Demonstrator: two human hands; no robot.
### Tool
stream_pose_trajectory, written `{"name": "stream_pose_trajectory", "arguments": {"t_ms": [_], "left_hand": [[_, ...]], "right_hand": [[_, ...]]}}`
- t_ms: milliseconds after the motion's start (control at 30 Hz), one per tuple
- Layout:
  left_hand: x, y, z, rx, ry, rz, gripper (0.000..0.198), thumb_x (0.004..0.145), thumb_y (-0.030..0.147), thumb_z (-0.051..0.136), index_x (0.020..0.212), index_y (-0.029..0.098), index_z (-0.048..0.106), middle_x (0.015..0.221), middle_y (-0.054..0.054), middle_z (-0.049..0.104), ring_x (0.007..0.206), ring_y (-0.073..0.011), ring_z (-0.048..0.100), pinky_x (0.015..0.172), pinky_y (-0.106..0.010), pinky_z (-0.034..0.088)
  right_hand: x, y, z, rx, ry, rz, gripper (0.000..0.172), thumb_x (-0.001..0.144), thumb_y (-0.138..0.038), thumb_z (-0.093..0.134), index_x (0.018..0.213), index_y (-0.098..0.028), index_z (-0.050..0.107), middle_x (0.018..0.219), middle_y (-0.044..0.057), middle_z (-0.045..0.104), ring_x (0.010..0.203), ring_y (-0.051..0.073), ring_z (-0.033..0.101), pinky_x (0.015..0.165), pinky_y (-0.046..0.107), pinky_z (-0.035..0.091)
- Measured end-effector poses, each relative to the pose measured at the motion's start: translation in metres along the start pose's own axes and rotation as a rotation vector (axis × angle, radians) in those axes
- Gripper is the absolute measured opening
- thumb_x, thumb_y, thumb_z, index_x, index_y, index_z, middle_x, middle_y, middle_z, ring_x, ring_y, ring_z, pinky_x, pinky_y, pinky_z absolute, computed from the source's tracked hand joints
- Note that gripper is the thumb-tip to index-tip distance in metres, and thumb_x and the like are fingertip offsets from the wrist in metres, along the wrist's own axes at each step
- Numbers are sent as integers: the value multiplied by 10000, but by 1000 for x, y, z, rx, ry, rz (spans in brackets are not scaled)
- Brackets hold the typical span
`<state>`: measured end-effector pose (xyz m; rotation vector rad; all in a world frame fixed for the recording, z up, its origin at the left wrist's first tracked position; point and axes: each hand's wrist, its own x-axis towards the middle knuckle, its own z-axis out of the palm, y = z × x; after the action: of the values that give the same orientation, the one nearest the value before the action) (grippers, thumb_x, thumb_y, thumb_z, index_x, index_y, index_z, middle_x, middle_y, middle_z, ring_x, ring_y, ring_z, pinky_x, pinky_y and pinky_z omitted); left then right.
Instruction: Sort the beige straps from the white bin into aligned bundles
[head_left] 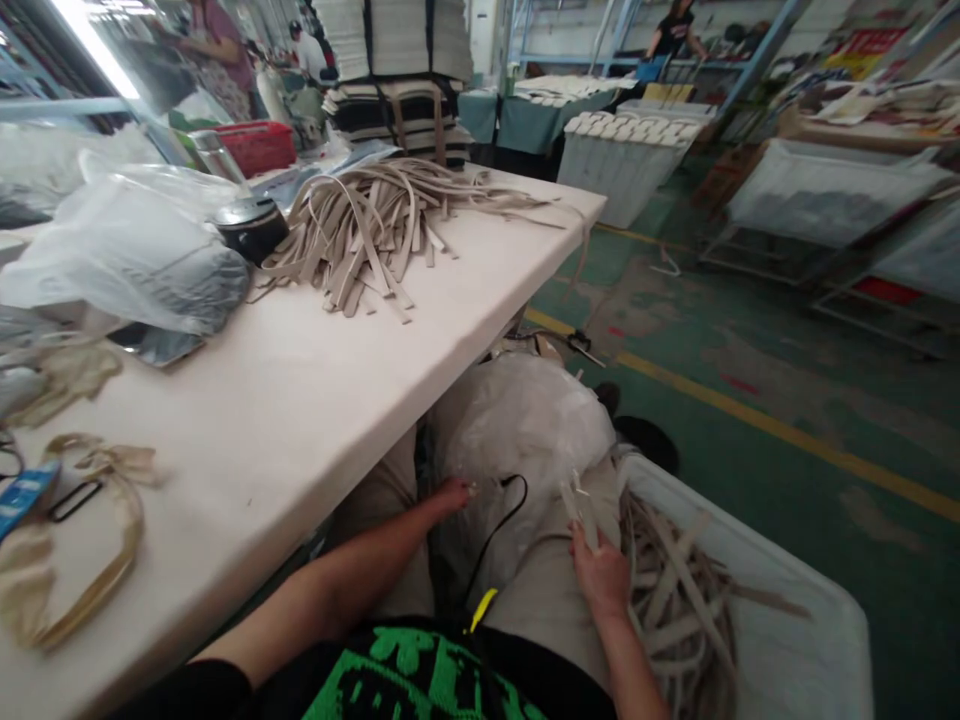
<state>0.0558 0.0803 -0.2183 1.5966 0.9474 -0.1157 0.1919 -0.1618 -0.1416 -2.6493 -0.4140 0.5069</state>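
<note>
Over my lap, my right hand (604, 575) is closed around the ends of pale beige straps (581, 500). My left hand (452, 495) is pinched near the table's edge; something tiny and pale shows at its fingertips, too small to name. Between and beyond the hands lies a clear plastic bag (525, 410) across my knees. A thin black cord (495, 535) with a yellow tip (484, 610) hangs in front of me. On my right, a white bin (795, 560) holds a tangle of beige straps (675, 590).
On the white table (300, 390) lies a heap of beige straps (367, 230). Beside it are a black tin (251, 230), a stuffed plastic bag (135, 250) and a red basket (251, 148). Tied stacks (397, 110) stand behind. Wheeled carts (832, 195) stand right, and people work farther back.
</note>
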Motion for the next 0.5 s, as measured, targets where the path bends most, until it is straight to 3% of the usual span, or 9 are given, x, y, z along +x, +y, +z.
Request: {"name": "stream_pose_trajectory", "arguments": {"t_ms": [133,300,500], "left_hand": [[2,-5,22,261,-97,-54,257,663,362,763,654,118,681,542,-8,558,633,-194,570,612,-269,392],[2,-3,45,432,-127,16,212,759,324,663,867,154,728,785,-39,676,821,-211,609,703,-262,400],[8,-2,36,511,-97,40,159,797,231,595,818,132,717,774,-58,669,788,-202,607,696,-261,398]], "right_hand": [[-2,-6,-1,-51,-26,28,458,926,-481,386,1046,-179,708,736,91,713,760,240,666,643,284,410],[1,-8,3,-114,-25,20,460,939,-490,394,1118,-176,678,798,103,721,821,229,667,661,266,390],[3,-10,4,-170,-37,13,444,944,-487,401,1113,-184,678,799,104,725,813,237,670,654,274,389]]}}
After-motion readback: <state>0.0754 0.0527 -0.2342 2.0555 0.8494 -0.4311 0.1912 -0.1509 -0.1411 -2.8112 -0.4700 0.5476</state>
